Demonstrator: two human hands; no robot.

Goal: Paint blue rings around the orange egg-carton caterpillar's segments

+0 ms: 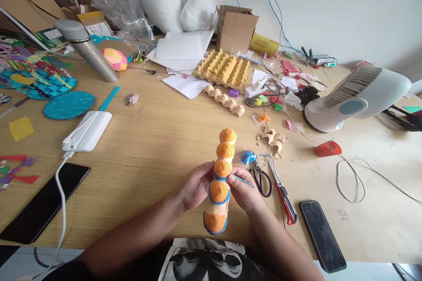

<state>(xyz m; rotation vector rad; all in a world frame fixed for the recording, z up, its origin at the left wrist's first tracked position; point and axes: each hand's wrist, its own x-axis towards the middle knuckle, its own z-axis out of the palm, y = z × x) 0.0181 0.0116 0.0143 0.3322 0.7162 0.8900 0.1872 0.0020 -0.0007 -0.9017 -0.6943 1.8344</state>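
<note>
Above the table's front edge I hold a strip of egg carton (227, 197) with several cups in a row, each coated in orange clay. Blue edging runs round the bases of the three nearest cups. My left hand (198, 184) is closed on the strip's left side. On the right side my right hand (244, 191) pinches a thin blue clay strip (244, 181) at the third cup's rim, its loose end trailing over the fingers. A packet of blue clay (248, 157) and black-handled scissors (262, 180) lie just beyond that hand.
A red utility knife (285, 199) and a phone (322, 235) lie to the right. Carton scraps (273, 139), a yellow egg tray (224, 69) and a white fan (349, 101) stand farther back. A power bank (94, 129) and a steel bottle (89, 50) are leftward.
</note>
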